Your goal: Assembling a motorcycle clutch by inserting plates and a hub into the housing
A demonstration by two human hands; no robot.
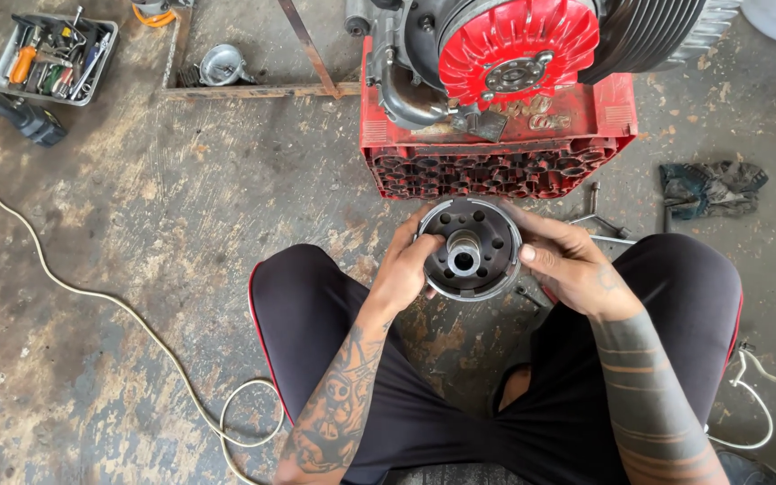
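Both hands grip flywheel [471,250] — hub upward.

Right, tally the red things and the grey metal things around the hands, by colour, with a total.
Red: 2, the crate and the finned fan wheel.
Grey metal: 2, the round drum held by the left hand and right hand, and the tool tray.
Total: 4.

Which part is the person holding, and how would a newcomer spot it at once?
Start at the red crate carrying the engine with its red finned wheel. Just below it, above the seated person's knees, the left hand and right hand hold a round grey metal drum. Unlike the red wheel, it is dull, with a ring of holes around a central hub.
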